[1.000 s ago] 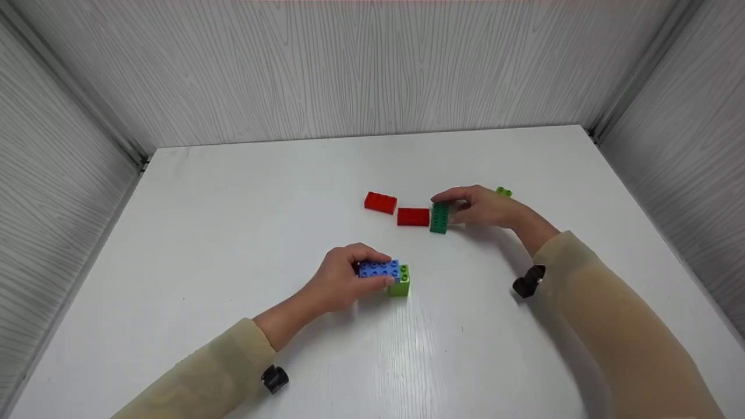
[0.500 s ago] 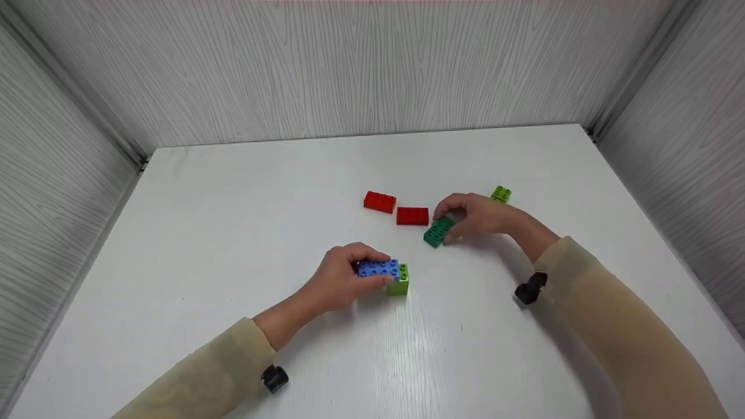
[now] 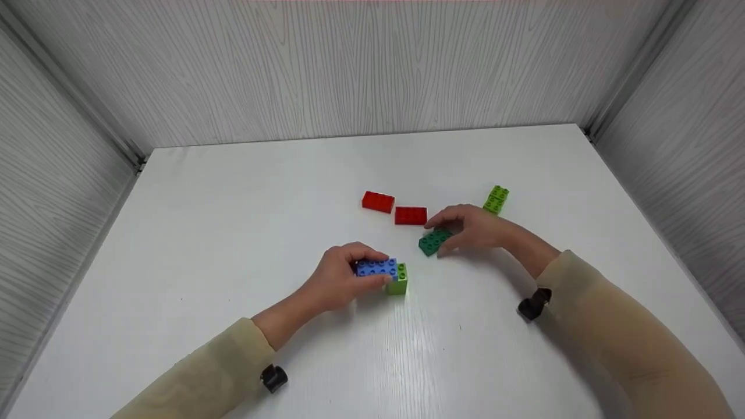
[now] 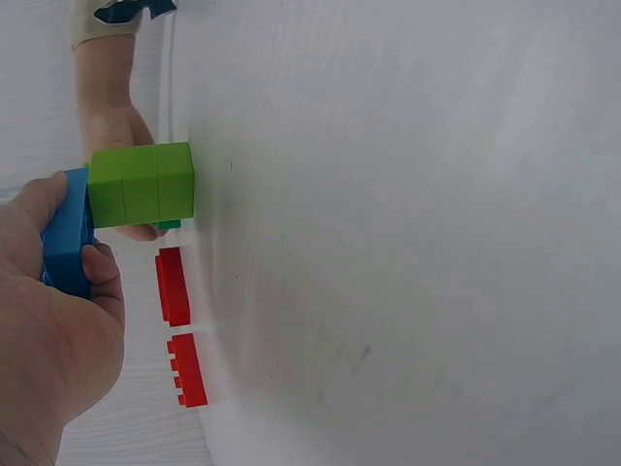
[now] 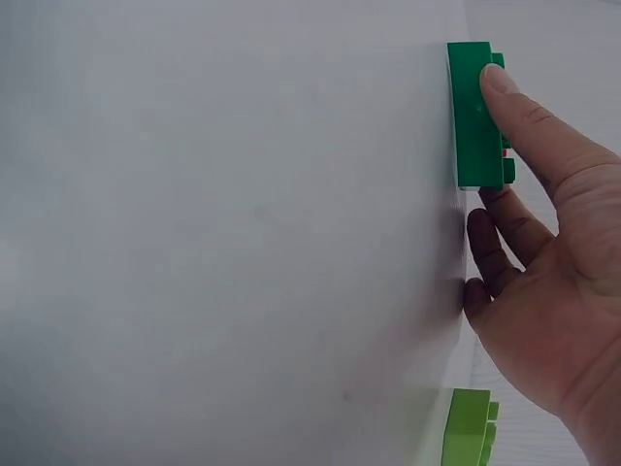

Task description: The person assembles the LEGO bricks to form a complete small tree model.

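With fingers and thumb on its two long sides, my left hand grips a blue toy brick in the head view. The brick sits on top of a light green brick stack and overhangs it to the left; the left wrist view shows the stack as several layers high. To the right and farther back, my right hand pinches a dark green brick, studs up, low over the table. Its thumb lies along the brick's side in the right wrist view, and the fingertips behind the brick are partly hidden.
Behind the hands lie two red bricks, the nearer red brick just left of my right fingertips. Light green bricks lie beyond my right wrist. Pale wood-grain walls enclose the back and sides of the white table.
My right hand has drawn the dark green brick away from the red brick, toward me and slightly left, turning it. The light green bricks behind have come into view. My left hand has stayed put.
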`<action>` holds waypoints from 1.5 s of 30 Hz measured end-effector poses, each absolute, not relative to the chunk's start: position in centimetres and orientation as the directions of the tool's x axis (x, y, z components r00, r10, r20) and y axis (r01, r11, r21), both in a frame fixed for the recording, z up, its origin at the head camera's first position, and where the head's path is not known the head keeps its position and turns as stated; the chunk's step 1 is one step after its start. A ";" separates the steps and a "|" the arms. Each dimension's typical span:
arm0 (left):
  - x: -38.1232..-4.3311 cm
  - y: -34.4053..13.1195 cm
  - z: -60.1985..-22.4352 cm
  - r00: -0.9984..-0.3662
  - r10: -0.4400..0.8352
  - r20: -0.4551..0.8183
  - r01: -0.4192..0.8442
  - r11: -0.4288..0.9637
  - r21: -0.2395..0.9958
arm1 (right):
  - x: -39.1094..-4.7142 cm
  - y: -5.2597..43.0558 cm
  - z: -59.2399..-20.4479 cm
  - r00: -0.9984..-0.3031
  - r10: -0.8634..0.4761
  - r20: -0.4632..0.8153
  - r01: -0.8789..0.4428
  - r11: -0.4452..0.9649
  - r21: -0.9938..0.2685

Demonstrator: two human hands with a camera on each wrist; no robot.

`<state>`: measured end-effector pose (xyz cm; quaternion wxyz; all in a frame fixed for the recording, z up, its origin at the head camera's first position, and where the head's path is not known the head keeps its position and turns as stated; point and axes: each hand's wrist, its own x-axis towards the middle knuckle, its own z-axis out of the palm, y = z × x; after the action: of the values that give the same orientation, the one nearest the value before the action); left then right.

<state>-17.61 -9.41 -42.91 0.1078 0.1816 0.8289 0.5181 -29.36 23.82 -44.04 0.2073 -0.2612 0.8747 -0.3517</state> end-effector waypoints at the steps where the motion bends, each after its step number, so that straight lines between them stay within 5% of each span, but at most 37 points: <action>1: -17.6 -9.4 -42.9 -0.912 0.411 0.007 0.186 0.398 0.898 | -29.2 23.7 -44.1 -0.776 -0.606 -0.176 -0.318 0.617 -0.720; 20: -18.0 -9.4 -43.2 -0.910 0.414 0.002 0.190 0.415 0.890 | -26.9 23.2 -43.9 -0.777 -0.626 -0.061 -0.347 0.508 -0.788; 45: -17.8 -9.6 -43.1 -0.896 0.440 0.051 0.227 0.356 0.907 | -21.6 19.8 -41.8 -0.689 -0.705 0.170 -0.503 0.295 -0.812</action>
<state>-17.77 -9.60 -43.07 0.1008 0.2040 0.8172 0.5296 -21.63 19.77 -41.76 0.1106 -0.3788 0.7971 -0.4570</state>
